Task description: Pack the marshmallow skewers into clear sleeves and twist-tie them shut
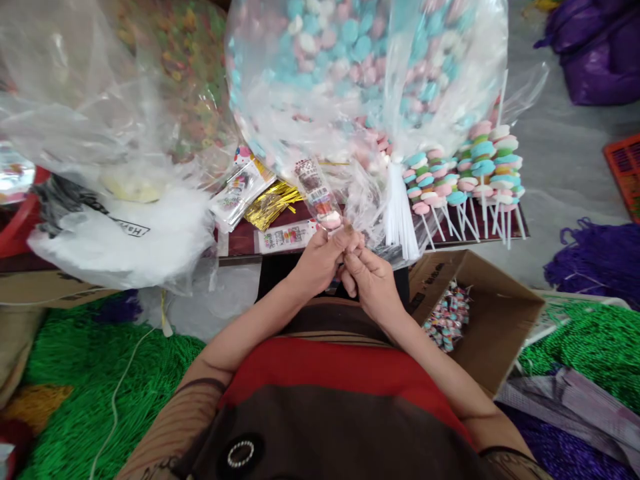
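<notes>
Dark red tabletop point(243, 246) ends just beyond the person's lap, gray floor point(565, 173) to its right. At that near edge, the left hand point(317, 263) clasps the lower end of a clear-wrapped candy skewer point(323, 200); the right hand point(373, 280) pinches narrowly against the left, its hold hidden. Farther back bulges a candy bag point(345, 67).
</notes>
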Available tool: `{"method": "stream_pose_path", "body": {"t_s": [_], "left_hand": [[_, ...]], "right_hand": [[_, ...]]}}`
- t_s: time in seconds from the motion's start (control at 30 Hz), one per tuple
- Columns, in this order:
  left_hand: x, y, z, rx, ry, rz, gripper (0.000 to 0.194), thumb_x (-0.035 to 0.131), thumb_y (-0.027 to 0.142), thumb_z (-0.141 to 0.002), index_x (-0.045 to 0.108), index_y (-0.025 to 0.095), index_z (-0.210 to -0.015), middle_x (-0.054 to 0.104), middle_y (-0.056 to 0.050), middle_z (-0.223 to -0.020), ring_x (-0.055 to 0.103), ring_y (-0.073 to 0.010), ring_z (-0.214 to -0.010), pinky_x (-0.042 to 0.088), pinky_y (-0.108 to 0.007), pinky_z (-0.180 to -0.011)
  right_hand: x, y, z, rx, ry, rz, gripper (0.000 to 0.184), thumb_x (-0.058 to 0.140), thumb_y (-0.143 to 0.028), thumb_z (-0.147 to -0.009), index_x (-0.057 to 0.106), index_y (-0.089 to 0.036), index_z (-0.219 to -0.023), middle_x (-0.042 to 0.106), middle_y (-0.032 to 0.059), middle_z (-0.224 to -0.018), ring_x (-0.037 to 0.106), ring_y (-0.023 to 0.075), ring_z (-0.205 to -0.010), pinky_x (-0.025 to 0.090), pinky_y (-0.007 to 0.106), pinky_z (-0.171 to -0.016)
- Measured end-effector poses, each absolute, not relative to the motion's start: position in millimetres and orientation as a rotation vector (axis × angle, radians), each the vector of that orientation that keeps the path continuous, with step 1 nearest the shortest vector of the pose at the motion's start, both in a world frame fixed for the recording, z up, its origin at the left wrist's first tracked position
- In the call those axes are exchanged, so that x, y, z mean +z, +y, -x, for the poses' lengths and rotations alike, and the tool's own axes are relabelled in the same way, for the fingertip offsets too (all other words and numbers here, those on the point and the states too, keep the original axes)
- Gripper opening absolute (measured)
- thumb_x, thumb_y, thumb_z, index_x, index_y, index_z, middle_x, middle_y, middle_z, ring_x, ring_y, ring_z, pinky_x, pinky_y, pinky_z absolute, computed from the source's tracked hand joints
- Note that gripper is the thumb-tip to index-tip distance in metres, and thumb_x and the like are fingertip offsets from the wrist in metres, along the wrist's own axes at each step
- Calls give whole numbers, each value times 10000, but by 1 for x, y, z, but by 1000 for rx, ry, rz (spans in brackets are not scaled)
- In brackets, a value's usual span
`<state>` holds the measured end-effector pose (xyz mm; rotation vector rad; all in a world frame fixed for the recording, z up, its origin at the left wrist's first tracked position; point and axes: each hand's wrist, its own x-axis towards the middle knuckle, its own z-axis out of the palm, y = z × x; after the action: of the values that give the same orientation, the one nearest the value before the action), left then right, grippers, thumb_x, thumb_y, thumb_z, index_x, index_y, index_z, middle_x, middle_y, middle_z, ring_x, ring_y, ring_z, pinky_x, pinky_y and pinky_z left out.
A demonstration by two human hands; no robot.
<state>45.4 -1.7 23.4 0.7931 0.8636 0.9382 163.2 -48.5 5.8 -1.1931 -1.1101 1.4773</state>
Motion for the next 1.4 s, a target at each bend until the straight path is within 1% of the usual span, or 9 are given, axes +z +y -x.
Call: {"method": "stream_pose_path", "body": {"t_s": [0.1,0.2,0.33,0.53,0.73,0.9,1.0,1.17,1.4], "left_hand": [[16,-6,-37,896,774,-813,654,726,814,-694,584,228,-947,510,36,-677,447,-101,-530,384,-255,-474],[14,-4,-26,925,834,-932,622,668,798,-772,634,227,-1016,565,13,-721,509,-128,-612,436,-276,-564],[14,2,-14,1063,1127,-1370,495,603,702,-894,644,210,-849,606,-14,-759,540,-150,-726,440,-305,-715],[14,1,-17,992,1159,-1637,578,458,715,-957,575,200,-722,581,-20,-672,506,-145,-645,380,-298,-644],[11,0,-13,861,1030,-1512,595,547,748,-897,578,187,-700,591,-2,-656,524,-123,-630,406,-265,-634],[15,7,-7,1045,932,-967,698,693,848,-686,658,203,-950,694,-24,-852,655,-166,-837,511,-279,-774],[27,10,-16,1074,799,-771,630,792,750,-681,689,213,-993,676,-13,-776,698,-215,-936,528,-300,-782],[36,3,-37,1095,701,-670,379,869,513,-743,664,198,-789,510,50,-536,696,-179,-796,522,-268,-708],[26,-2,-27,1007,730,-653,424,766,542,-848,605,182,-691,538,33,-547,572,-118,-533,505,-263,-569]], "right_hand": [[3,-48,-161,1572,-1003,1160,444,623,-657,-920,634,-223,-827,486,-97,-443,389,78,-382,370,233,-465],[4,-45,-165,1532,-1009,1189,445,650,-663,-896,656,-220,-855,498,-94,-466,399,75,-383,354,227,-440],[6,-43,-172,1322,-1212,1269,381,578,-596,-969,682,-230,-943,512,-83,-496,440,91,-406,391,237,-456],[0,-39,-180,791,-1671,1392,398,498,-443,-1032,649,-256,-1349,700,10,-674,680,183,-617,562,306,-678],[-5,-40,-179,582,-1805,1332,407,401,-365,-1074,688,-214,-1320,792,79,-885,784,211,-861,615,302,-780],[-4,-41,-178,522,-1780,1265,378,414,-301,-1077,662,-191,-1340,803,84,-918,786,196,-842,623,297,-752],[-5,-42,-173,517,-1802,1242,351,425,-313,-1072,671,-211,-1300,794,73,-893,781,199,-821,621,307,-738],[-8,-47,-163,583,-1755,1265,265,449,-317,-1062,687,-214,-1116,741,34,-757,715,174,-654,572,297,-648],[21,-31,-195,1040,-1818,1183,295,569,-406,-1012,713,-231,-822,673,-22,-634,631,125,-574,504,258,-600]]}}
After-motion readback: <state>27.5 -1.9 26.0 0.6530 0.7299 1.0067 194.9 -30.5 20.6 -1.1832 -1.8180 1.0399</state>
